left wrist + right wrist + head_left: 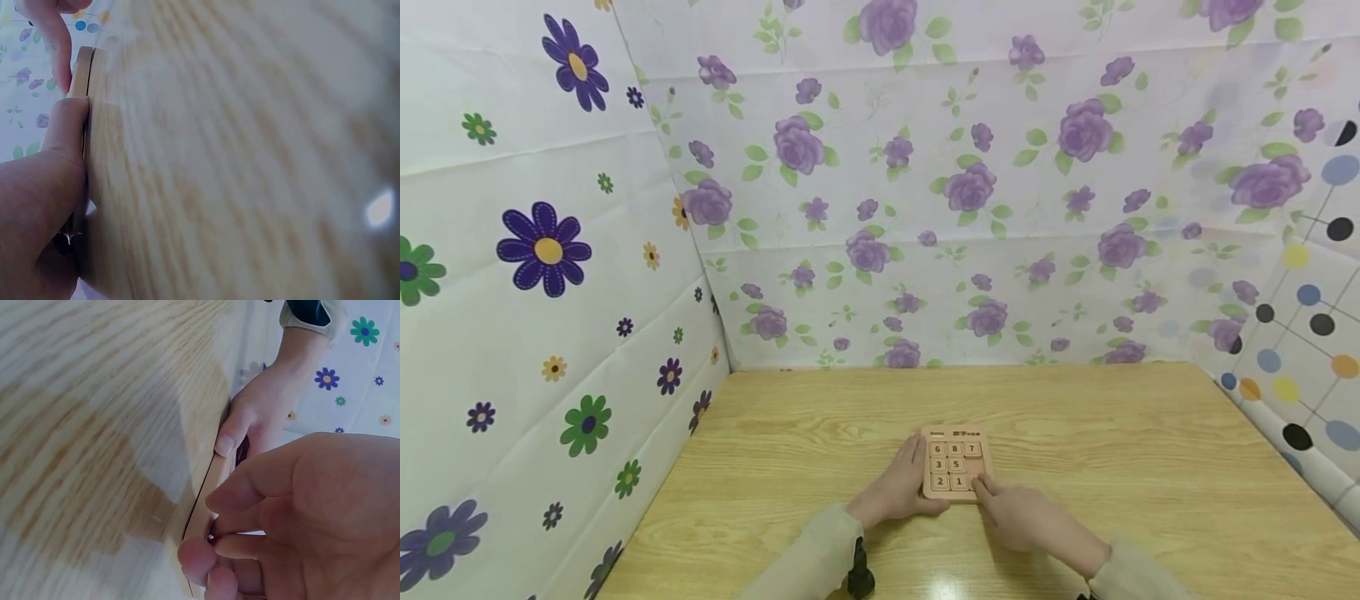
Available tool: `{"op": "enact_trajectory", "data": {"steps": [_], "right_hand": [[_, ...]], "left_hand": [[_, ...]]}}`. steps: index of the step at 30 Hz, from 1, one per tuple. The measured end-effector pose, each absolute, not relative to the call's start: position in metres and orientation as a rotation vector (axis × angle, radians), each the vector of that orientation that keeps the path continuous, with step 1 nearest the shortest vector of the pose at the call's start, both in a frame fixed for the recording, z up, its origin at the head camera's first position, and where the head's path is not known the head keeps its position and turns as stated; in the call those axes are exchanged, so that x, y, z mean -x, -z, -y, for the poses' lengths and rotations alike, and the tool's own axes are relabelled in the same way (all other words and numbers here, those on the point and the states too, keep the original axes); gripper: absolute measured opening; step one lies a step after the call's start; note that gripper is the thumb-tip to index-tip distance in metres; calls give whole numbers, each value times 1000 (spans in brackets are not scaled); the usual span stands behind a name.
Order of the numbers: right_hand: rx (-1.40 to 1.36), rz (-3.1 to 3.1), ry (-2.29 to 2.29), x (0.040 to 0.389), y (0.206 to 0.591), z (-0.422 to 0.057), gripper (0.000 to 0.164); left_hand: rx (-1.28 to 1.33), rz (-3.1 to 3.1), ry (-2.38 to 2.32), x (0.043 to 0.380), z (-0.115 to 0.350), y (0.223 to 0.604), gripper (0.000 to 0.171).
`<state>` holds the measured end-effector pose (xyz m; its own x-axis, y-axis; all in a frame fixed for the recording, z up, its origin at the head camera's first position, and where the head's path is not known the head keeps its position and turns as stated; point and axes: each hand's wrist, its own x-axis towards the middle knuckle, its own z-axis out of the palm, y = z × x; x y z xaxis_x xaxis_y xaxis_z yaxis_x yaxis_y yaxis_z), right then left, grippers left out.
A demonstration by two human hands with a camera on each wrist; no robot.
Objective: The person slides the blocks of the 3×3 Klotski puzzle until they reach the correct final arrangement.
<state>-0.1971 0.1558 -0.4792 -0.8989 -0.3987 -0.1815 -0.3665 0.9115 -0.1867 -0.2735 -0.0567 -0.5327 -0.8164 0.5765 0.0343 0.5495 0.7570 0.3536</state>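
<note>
A wooden number slide puzzle lies on the table, its square tiles marked with digits. Its top row reads 6, 8, 7; a bare slot shows right of the 5 tile. My left hand holds the puzzle's left side, with the thumb along the near edge, also seen in the left wrist view. Fingertips of my right hand touch the lower right corner and cover the tile beside the 1 tile. In the right wrist view, the right hand hides much of the puzzle.
The wood-grain table spreads around the puzzle. Behind it hangs a cloth with purple roses; a flower-print cloth stands on the left and a dotted one on the right. A dark device sits at the left sleeve.
</note>
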Motion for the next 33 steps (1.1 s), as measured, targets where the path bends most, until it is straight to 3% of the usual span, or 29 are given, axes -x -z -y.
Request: {"op": "enact_trajectory", "data": {"steps": [33], "right_hand": [[648, -2858, 253, 216, 487, -158, 60]], "left_hand": [[-938, -2868, -540, 275, 57, 536, 116]]}}
